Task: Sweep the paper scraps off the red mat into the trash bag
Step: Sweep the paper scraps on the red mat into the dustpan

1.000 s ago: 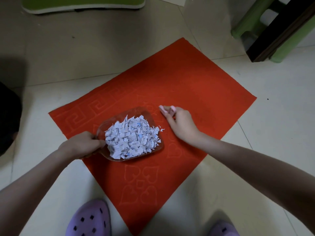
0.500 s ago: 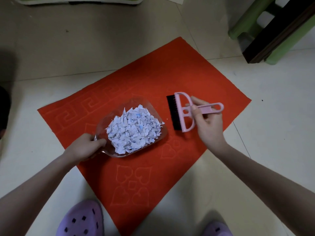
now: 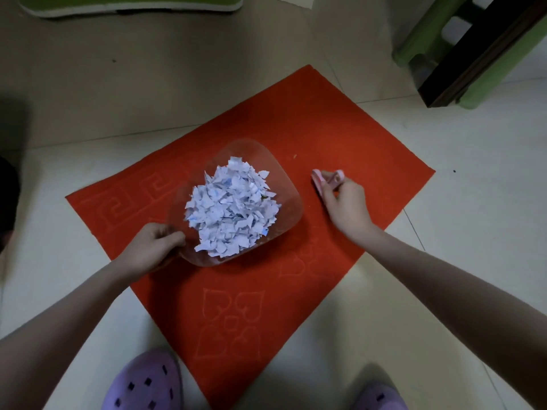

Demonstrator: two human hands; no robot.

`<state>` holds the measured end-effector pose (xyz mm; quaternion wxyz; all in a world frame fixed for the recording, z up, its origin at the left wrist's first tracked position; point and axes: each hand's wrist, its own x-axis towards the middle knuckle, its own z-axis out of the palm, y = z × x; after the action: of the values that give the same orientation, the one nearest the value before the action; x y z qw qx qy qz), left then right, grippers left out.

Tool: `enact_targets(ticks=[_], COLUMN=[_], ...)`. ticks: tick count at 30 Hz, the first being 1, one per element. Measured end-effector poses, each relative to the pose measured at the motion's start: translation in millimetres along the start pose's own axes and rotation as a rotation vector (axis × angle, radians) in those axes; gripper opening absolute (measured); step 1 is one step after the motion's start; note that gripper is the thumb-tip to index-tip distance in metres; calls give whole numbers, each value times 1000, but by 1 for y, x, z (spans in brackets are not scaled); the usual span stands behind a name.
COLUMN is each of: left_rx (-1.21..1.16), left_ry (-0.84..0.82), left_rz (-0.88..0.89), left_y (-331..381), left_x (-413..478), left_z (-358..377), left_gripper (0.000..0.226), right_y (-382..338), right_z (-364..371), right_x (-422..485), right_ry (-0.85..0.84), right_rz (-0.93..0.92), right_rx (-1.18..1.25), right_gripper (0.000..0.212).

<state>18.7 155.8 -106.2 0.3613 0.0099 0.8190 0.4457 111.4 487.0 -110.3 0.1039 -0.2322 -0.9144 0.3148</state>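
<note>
Left hand (image 3: 154,247): fingers curled round the handle of the clear dustpan (image 3: 288,199).
Paper scraps (image 3: 233,208): heaped in the dustpan, over the middle of the red mat (image 3: 340,134).
Right hand (image 3: 346,205): fingers clamped on the pink brush (image 3: 318,179), low over the mat, just right of the dustpan.

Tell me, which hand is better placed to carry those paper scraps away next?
Left, probably: the left hand grips the clear dustpan heaped with paper scraps; the right hand holds the pink brush.
</note>
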Motion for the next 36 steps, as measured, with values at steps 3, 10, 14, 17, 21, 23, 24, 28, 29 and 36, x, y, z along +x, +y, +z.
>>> enact_targets(ticks=[3, 10, 14, 17, 21, 23, 24, 28, 29, 36], left_rx=[22, 166, 336, 381, 338, 331, 339, 381, 380, 334], left_ry=[26, 62, 54, 51, 17, 1, -2, -5, -5, -31], left_rz=[-1, -112, -160, -172, -200, -220, -227, -238, -241, -258], left_y=[-3, -21, -22, -24, -27, -28, -29, -35, -37, -44], left_x=[0, 2, -5, -8, -13, -17, -18, -19, -18, -16], left_z=[-5, -32, -47, -54, -57, -60, -61, -64, -64, -60], left_gripper=[28, 30, 37, 44, 42, 36, 35, 33, 33, 34], right_y=[-8, -35, -42, -36, -30, -34, -38, -50, -50, -62], right_z=[15, 20, 0, -4, 10, 16, 16, 6, 0, -15], right_x=[-8, -37, -16, 28, 80, 83, 77, 35, 26, 50], right_ry=[-40, -140, -5, 78, -28, -133, -175, -430, -487, -362], right_rz=[-55, -88, -95, -89, -65, -67, -91, -210, -227, -292], right_rx=[-1, 184, 280, 172, -37, -79, -85, -64, -64, -4], right_gripper=[30, 28, 30, 29, 34, 39, 39, 25, 22, 21])
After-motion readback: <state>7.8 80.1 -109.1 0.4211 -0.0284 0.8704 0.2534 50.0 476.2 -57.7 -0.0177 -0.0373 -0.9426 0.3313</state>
